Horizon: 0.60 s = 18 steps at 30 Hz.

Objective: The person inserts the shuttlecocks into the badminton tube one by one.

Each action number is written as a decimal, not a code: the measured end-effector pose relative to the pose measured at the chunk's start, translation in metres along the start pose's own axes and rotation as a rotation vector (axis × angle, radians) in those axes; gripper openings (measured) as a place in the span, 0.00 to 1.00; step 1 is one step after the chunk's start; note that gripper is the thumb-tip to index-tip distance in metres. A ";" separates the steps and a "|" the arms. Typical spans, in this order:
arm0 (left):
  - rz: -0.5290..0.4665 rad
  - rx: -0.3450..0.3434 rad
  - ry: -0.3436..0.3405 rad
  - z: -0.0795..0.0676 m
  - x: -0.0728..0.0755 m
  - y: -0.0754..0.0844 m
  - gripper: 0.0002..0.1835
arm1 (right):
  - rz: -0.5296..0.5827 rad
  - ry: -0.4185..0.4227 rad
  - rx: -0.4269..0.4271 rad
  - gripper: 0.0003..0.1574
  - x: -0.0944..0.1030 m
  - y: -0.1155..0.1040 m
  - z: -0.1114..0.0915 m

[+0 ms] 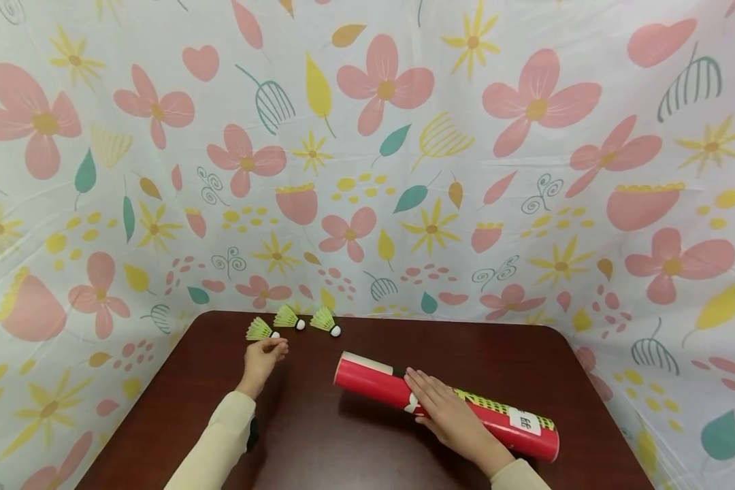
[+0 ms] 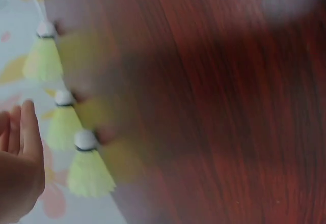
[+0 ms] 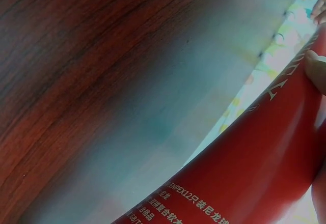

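Three yellow-green shuttlecocks with white heads lie in a row along the table's back left edge: a left one [image 1: 260, 330], a middle one [image 1: 288, 318] and a right one [image 1: 324, 320]. My left hand [image 1: 263, 361] is just in front of the left one, fingers loosely bent. In the left wrist view that hand [image 2: 19, 168] holds nothing and shows beside the shuttlecocks. Right of centre, my right hand [image 1: 447, 415] grips a red shuttlecock tube [image 1: 370, 382] from above, thumb [image 3: 317, 71] along its near side. The tube lies slantwise, its left end farther back.
The dark brown wooden table [image 1: 318, 435] reaches back to a flower-patterned cloth [image 1: 355, 170] that hangs behind it and along both sides. A white label [image 1: 525, 421] is on the tube's right part.
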<state>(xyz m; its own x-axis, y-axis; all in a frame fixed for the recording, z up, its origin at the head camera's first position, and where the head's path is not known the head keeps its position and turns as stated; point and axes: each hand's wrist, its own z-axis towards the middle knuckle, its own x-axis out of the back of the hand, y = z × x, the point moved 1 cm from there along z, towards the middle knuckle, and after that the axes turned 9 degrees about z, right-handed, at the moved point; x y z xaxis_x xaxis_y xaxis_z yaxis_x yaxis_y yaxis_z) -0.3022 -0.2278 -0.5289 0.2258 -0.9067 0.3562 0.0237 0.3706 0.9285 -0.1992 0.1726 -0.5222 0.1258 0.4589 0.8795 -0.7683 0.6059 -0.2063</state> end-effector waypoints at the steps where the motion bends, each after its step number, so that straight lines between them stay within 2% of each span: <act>1: 0.013 -0.003 0.047 0.002 0.003 -0.003 0.12 | 0.001 0.001 0.004 0.58 0.000 0.000 0.000; 6: 0.147 0.033 0.235 0.011 0.017 -0.011 0.12 | -0.015 0.014 0.021 0.58 -0.001 0.001 -0.001; 10: 0.211 0.088 0.287 0.016 0.028 -0.015 0.14 | -0.014 0.019 0.018 0.57 -0.001 0.002 -0.001; 13: 0.207 0.110 0.259 0.022 0.036 -0.018 0.19 | -0.002 0.020 0.018 0.56 -0.002 0.002 -0.002; 18: 0.243 0.127 0.104 0.036 0.046 -0.019 0.28 | -0.005 0.030 0.041 0.57 -0.002 0.003 -0.003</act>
<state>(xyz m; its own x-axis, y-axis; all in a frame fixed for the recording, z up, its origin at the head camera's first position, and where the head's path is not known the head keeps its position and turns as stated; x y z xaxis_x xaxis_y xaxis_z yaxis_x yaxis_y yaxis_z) -0.3269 -0.2842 -0.5268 0.3087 -0.7665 0.5631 -0.1638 0.5403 0.8254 -0.2004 0.1756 -0.5254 0.1481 0.4753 0.8673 -0.7926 0.5815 -0.1834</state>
